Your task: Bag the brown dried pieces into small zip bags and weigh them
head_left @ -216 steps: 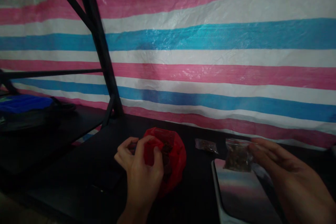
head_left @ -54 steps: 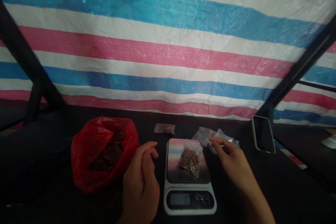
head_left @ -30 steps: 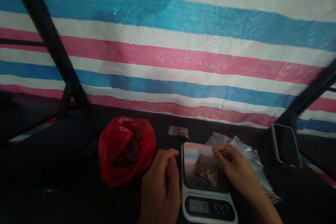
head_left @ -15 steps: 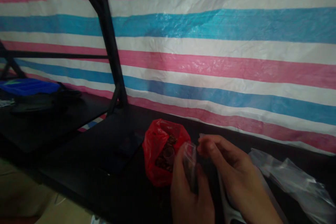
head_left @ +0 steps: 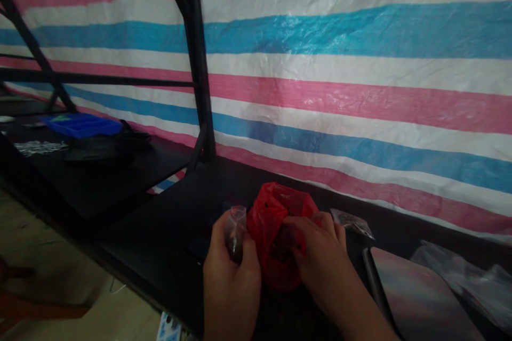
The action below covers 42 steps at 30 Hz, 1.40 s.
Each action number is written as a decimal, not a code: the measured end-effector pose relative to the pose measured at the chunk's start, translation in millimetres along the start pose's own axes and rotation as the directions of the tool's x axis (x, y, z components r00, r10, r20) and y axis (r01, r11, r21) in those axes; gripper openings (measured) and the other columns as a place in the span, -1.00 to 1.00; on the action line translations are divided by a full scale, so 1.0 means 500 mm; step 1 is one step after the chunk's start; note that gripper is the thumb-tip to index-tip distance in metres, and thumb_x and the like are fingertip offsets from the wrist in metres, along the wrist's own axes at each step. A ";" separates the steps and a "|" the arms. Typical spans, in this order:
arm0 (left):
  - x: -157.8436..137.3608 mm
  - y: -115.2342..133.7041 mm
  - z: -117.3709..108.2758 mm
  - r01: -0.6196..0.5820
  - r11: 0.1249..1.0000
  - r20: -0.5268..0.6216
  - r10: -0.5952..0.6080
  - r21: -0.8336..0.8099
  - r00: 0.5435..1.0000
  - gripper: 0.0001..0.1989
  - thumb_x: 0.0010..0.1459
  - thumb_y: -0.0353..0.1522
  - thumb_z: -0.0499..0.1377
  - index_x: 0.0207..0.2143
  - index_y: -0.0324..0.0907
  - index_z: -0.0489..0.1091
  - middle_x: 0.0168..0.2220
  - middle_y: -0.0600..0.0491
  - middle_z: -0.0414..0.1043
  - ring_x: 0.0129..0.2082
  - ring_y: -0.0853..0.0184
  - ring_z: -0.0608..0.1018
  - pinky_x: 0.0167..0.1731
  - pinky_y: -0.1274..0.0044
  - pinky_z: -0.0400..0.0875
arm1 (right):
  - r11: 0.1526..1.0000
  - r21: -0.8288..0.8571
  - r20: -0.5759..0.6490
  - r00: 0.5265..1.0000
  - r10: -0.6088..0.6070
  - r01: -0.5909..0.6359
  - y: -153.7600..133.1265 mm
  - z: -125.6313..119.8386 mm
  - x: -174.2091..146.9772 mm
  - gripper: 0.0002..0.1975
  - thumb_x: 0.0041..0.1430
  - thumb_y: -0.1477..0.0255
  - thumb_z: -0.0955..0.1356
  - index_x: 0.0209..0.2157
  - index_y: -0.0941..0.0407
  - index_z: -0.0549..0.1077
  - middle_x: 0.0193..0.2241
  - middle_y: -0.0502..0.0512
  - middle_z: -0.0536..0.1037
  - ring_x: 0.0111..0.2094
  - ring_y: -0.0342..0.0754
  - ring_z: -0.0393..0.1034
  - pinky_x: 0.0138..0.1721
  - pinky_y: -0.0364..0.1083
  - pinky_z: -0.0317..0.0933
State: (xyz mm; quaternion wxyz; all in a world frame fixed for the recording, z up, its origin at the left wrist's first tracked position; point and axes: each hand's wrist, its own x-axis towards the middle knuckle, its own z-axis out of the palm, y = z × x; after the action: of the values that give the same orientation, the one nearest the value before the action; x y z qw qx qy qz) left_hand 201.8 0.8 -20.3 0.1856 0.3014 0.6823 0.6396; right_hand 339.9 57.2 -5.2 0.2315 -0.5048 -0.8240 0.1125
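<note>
My left hand [head_left: 232, 282] is closed around a small clear plastic bag [head_left: 237, 224], held upright with its mouth at the top and dark contents at the bottom. Right beside it, on the black table, stands a red plastic bag [head_left: 266, 213], its top open, with small brown pieces inside. My right hand [head_left: 320, 250] reaches into that bag's mouth, thumb and fingers closed about a small clear cup [head_left: 291, 235]. The light is dim and the fingers partly cover the cup.
Right of the red bag lies a small filled clear bag [head_left: 352, 222]. A flat shiny grey device [head_left: 420, 293] and loose clear plastic bags [head_left: 468, 277] are further right. A black frame post [head_left: 199, 64] stands behind; a blue tray [head_left: 86, 124] sits far left.
My right hand has moved left and down into the red bag, onto the cup. My left hand has shifted to the red bag's left side, still holding the clear bag. The view has turned.
</note>
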 end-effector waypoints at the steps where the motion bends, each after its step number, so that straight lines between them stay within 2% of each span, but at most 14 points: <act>1: 0.000 -0.004 -0.002 0.016 1.000 0.046 -0.016 0.014 0.999 -0.57 0.16 -0.25 0.17 0.09 -0.01 0.44 0.01 0.00 0.62 0.02 0.06 0.65 0.04 0.24 0.52 | 1.000 -0.019 0.019 1.000 -0.005 0.005 -0.006 0.004 0.002 -0.39 0.14 0.76 0.33 0.13 -0.02 0.60 0.10 0.07 0.66 0.21 0.32 0.30 0.19 0.26 0.11; 4: 0.001 -0.012 -0.004 0.069 0.997 0.178 -0.075 0.039 0.981 -0.59 0.19 -0.27 0.13 0.10 0.01 0.42 0.01 0.00 0.62 0.03 0.06 0.64 0.10 0.19 0.45 | 1.000 -0.022 0.087 0.996 -0.015 0.017 -0.017 0.020 0.010 -0.38 0.17 0.77 0.29 0.15 0.00 0.59 0.07 0.15 0.67 0.18 0.27 0.40 0.22 0.28 0.11; 7: 0.003 -0.015 -0.002 0.106 0.993 0.232 -0.115 0.051 0.966 -0.59 0.20 -0.26 0.10 0.10 -0.02 0.42 0.01 -0.05 0.61 0.02 0.03 0.63 0.07 0.18 0.45 | 0.999 0.050 0.128 0.992 -0.005 -0.001 -0.009 0.023 0.013 -0.42 0.18 0.72 0.35 0.18 0.04 0.57 0.05 0.20 0.68 0.11 0.20 0.49 0.25 0.24 0.16; 11: 0.005 -0.017 -0.002 0.092 0.995 0.266 -0.099 0.037 0.959 -0.58 0.21 -0.26 0.10 0.12 -0.02 0.40 0.01 -0.05 0.61 0.01 0.04 0.63 0.06 0.20 0.45 | 0.979 0.183 0.146 0.987 0.065 -0.092 0.032 0.003 -0.009 -0.43 0.18 0.61 0.44 0.22 0.05 0.53 0.17 0.19 0.61 0.21 0.17 0.44 0.30 0.17 0.19; 15: 0.003 -0.018 -0.004 0.099 0.993 0.276 -0.115 0.069 0.954 -0.59 0.22 -0.25 0.09 0.12 0.00 0.39 -0.01 -0.05 0.62 -0.03 0.03 0.65 0.02 0.21 0.47 | 0.955 0.267 0.180 0.980 0.082 -0.129 0.066 -0.008 -0.031 -0.51 0.23 0.61 0.34 0.15 0.00 0.57 0.12 0.12 0.63 0.16 0.11 0.49 0.26 0.14 0.25; 19: 0.000 -0.016 -0.001 0.094 0.991 0.282 -0.119 0.099 0.952 -0.61 0.23 -0.27 0.09 0.10 -0.01 0.40 -0.06 -0.05 0.64 -0.05 0.04 0.67 0.03 0.24 0.46 | 0.971 0.216 0.140 0.988 0.069 -0.099 0.054 -0.009 -0.022 -0.54 0.23 0.64 0.33 0.09 0.03 0.61 0.08 0.16 0.65 0.13 0.13 0.50 0.24 0.15 0.22; 23: 0.002 -0.016 0.001 0.112 0.990 0.281 -0.133 0.092 0.950 -0.60 0.20 -0.26 0.11 0.10 -0.02 0.40 -0.06 -0.06 0.63 -0.06 0.04 0.67 0.02 0.24 0.47 | 0.986 0.149 0.205 0.978 0.038 -0.069 0.025 -0.013 -0.006 -0.60 0.20 0.64 0.38 -0.04 -0.03 0.67 0.02 0.11 0.67 0.06 0.13 0.50 0.18 0.16 0.19; 27: 0.006 -0.020 0.002 0.119 0.990 0.280 -0.134 0.069 0.951 -0.60 0.18 -0.25 0.12 0.07 -0.05 0.41 -0.04 -0.08 0.63 -0.04 0.03 0.67 -0.01 0.24 0.49 | 0.988 0.115 0.163 0.983 0.079 -0.098 0.007 -0.005 0.004 -0.66 0.24 0.62 0.37 -0.07 0.01 0.67 0.00 0.13 0.66 0.04 0.12 0.49 0.15 0.12 0.15; 31: 0.012 -0.021 0.002 0.096 0.995 0.279 -0.103 0.038 0.955 -0.59 0.14 -0.27 0.11 0.05 -0.10 0.43 -0.06 -0.08 0.63 -0.09 0.05 0.68 -0.03 0.26 0.52 | 0.979 0.193 0.174 0.984 0.036 -0.070 0.000 0.005 0.006 -0.66 0.19 0.64 0.38 -0.13 -0.01 0.68 -0.08 0.06 0.67 -0.01 0.07 0.49 0.11 0.04 0.15; 35: 0.013 -0.012 -0.001 0.078 0.996 0.217 -0.085 0.037 0.973 -0.60 0.14 -0.25 0.14 0.04 -0.10 0.43 -0.08 -0.06 0.64 -0.12 0.06 0.68 -0.10 0.28 0.56 | 0.971 0.217 0.148 0.986 0.070 -0.102 0.017 -0.003 0.003 -0.66 0.20 0.62 0.39 -0.11 -0.02 0.68 -0.09 0.05 0.70 -0.03 0.08 0.52 0.11 0.08 0.16; 39: 0.003 -0.007 0.003 -0.006 0.999 0.148 0.013 -0.049 0.989 -0.52 0.17 -0.17 0.19 0.13 -0.09 0.38 0.10 -0.09 0.58 0.09 0.07 0.62 0.05 0.28 0.55 | 0.972 0.222 0.051 0.997 0.064 -0.074 0.047 -0.020 -0.001 -0.64 0.22 0.62 0.38 -0.03 0.01 0.65 -0.01 0.12 0.69 0.03 0.14 0.52 0.15 0.13 0.19; 42: -0.005 -0.013 0.013 -0.004 0.992 0.215 0.031 -0.125 0.976 -0.48 0.20 -0.13 0.20 0.18 -0.09 0.37 0.18 -0.11 0.52 0.16 0.07 0.58 0.16 0.23 0.50 | 0.975 0.217 -0.015 0.999 0.045 -0.040 0.055 -0.027 -0.003 -0.62 0.20 0.66 0.37 -0.05 0.01 0.65 -0.02 0.13 0.69 0.05 0.14 0.53 0.17 0.16 0.19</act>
State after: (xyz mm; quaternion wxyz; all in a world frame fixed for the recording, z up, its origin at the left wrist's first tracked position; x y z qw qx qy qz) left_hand 206.8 4.2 -27.7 0.2715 0.3635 0.6143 0.6456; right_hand 368.7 68.1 -5.4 0.2908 -0.4951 -0.7935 0.2018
